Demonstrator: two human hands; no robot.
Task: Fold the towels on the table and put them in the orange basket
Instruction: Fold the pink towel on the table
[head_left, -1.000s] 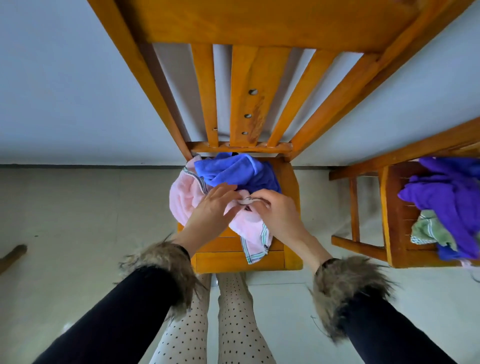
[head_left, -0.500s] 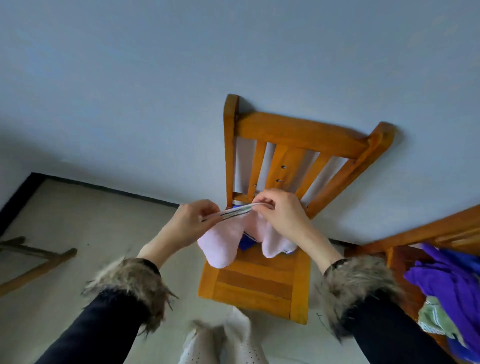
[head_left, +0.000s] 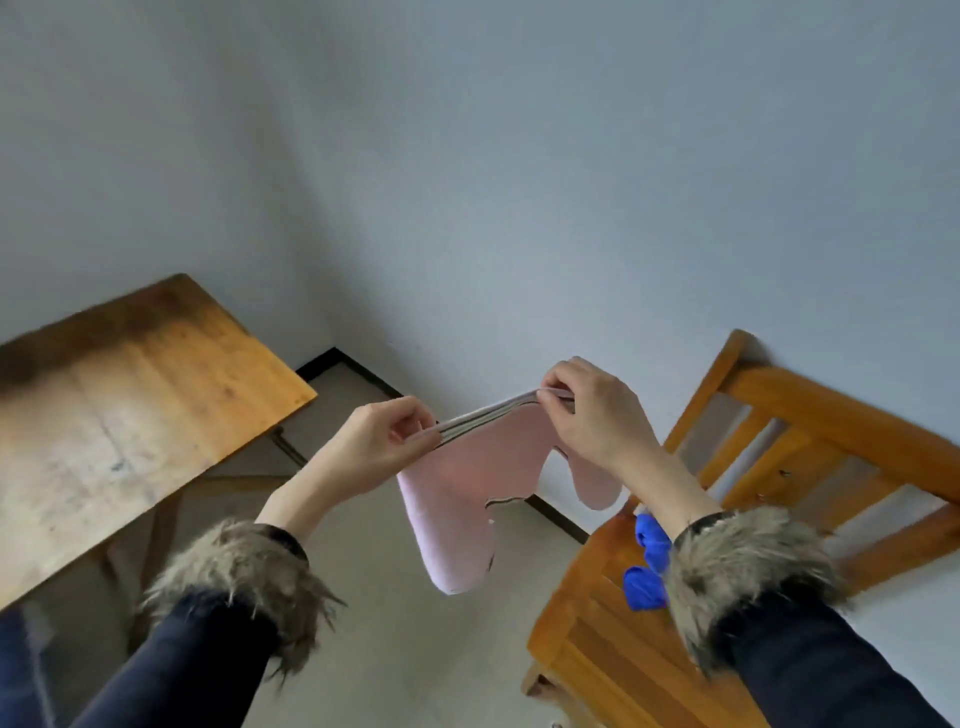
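A pink towel (head_left: 467, 499) hangs in the air, its striped top edge stretched taut, two lobes drooping below.

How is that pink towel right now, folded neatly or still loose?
Loose, not neatly folded. The pink towel hangs in the air, its top edge stretched between the left hand and right hand, with two uneven lobes drooping below.

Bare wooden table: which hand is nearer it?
Left. The left hand, pinching the pink towel, is just right of the wooden table; the right hand holds the towel's far end.
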